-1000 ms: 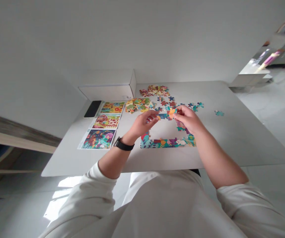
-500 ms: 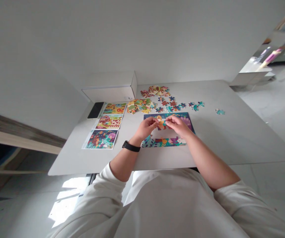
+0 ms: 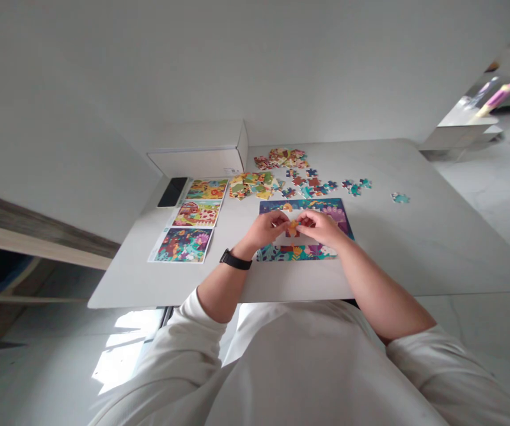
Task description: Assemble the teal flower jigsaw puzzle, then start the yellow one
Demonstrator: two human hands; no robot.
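My left hand (image 3: pixel 264 230), with a black watch (image 3: pixel 236 260) on its wrist, is closed in a pinch on an orange jigsaw puzzle piece (image 3: pixel 293 230). From the other side, the thumb and fingers of my right hand (image 3: pixel 325 229) grip the same piece. Both hands are over a partly assembled jigsaw puzzle (image 3: pixel 346 221) in dark blue, purple and teal. Its top and bottom strips show joined pieces, with a pale, bare area in the middle. Fingers cover part of the held piece, so its outline is unclear.
Behind the puzzle are a pile of yellow-green pieces (image 3: pixel 252 184), a reddish pile (image 3: pixel 284 157) and scattered blue-teal pieces (image 3: pixel 310 186). One teal piece (image 3: pixel 400 198) lies apart. At left are picture sheets (image 3: pixel 196 213), a black phone (image 3: pixel 173 191) and a white box (image 3: pixel 199 161).
Both hands have drawn closer together and tipped the orange piece, which now sits slightly lower over the bare middle of the puzzle. The camera view has shifted a little.
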